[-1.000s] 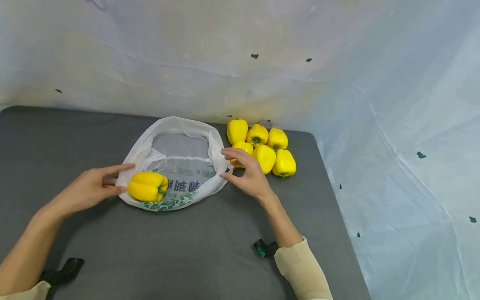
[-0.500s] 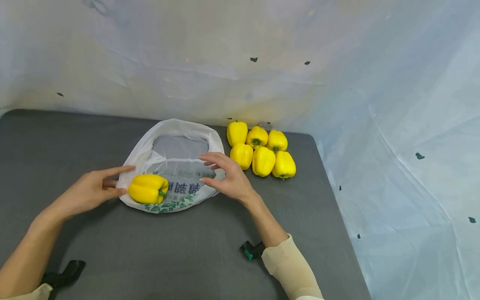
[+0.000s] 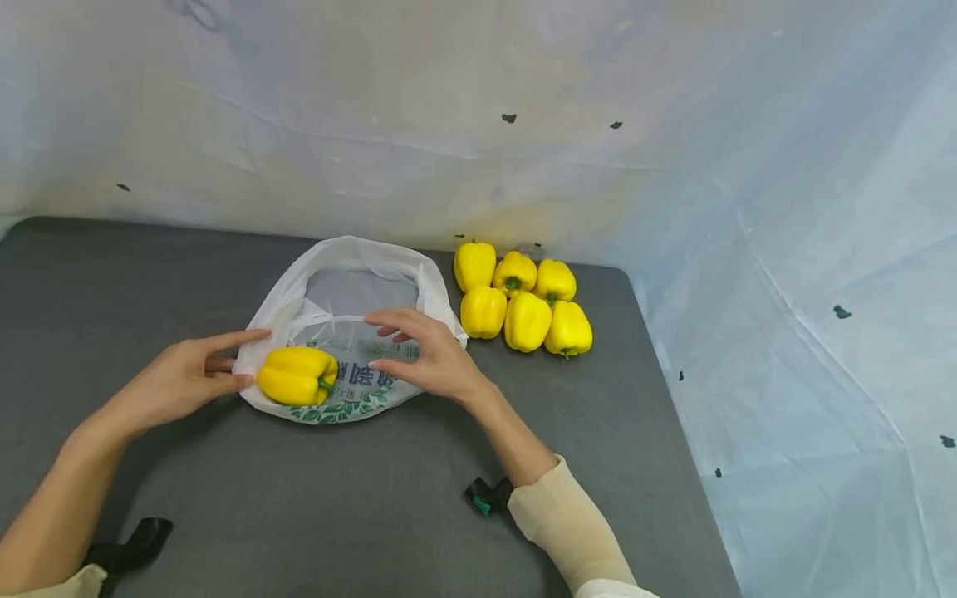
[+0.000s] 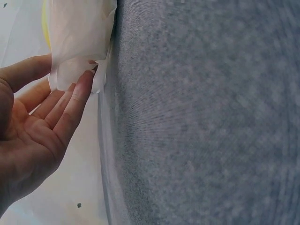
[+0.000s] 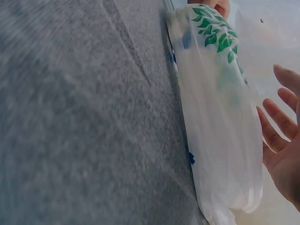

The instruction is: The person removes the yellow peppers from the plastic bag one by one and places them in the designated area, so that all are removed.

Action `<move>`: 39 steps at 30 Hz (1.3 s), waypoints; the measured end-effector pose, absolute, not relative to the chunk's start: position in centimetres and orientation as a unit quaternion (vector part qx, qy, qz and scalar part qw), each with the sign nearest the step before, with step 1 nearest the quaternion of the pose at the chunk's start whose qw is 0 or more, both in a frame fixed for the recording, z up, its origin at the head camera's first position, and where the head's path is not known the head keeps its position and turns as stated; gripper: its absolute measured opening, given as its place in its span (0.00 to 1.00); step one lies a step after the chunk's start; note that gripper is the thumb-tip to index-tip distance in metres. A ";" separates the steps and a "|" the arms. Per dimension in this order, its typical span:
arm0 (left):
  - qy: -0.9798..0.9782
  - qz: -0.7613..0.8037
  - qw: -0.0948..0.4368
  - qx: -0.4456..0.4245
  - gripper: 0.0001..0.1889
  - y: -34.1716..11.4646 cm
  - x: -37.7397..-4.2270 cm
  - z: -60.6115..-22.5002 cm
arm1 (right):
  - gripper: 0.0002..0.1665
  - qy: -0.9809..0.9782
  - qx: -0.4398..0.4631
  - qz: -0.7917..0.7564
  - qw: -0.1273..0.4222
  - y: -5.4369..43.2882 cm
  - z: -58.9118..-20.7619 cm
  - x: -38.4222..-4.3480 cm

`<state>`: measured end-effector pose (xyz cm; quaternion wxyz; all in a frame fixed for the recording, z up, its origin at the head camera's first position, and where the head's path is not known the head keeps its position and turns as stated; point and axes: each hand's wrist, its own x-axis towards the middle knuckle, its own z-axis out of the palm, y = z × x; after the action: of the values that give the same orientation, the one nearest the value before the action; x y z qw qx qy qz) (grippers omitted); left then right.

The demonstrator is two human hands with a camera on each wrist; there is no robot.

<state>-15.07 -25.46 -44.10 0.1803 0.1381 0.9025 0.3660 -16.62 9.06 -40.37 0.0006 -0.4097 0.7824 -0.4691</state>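
Observation:
A white plastic bag [image 3: 351,249] with green leaf print and dark lettering lies spread on the dark grey table, its mouth wide and facing up. One yellow bell pepper [image 3: 297,375] lies inside at the bag's left, stem to the right. My left hand [image 3: 179,378] touches the bag's left side with its fingers spread; the left wrist view shows the fingertips against the white plastic [image 4: 79,37]. Over the right part of the bag is my right hand [image 3: 429,353], thumb and fingers apart, holding nothing. The right wrist view has this hand [image 5: 283,136] beside the bag's side wall [image 5: 220,122].
Several yellow bell peppers [image 3: 527,322] sit in two rows just right of the bag, near the table's back right corner. A pale plastic sheet [image 3: 419,116] hangs behind the table [image 3: 336,507] and along its right side.
My right hand has left the bag's right rim and moved left over its mouth, uncovering the nearest peppers. My left hand and the pepper in the bag look unmoved.

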 end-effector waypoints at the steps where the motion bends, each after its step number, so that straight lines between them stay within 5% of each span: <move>1: 0.902 0.367 0.181 0.137 0.35 -25.4 -15.1 -44.1 | 0.31 0.780 -0.412 -0.471 0.003 8.9 -40.5 -16.7; 11: 0.899 0.372 0.185 0.137 0.35 -25.4 -15.2 -43.9 | 0.34 0.770 -0.433 -0.468 0.031 7.5 -44.3 -18.7; 39: 0.900 0.371 0.181 0.140 0.35 -25.6 -15.1 -44.6 | 0.43 0.789 -0.474 -0.356 0.159 2.6 -44.4 -20.2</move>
<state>-15.14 -25.60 -44.59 0.1807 0.1403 0.8998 0.3714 -20.20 2.55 -44.40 0.1591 -0.4741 0.7894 -0.3560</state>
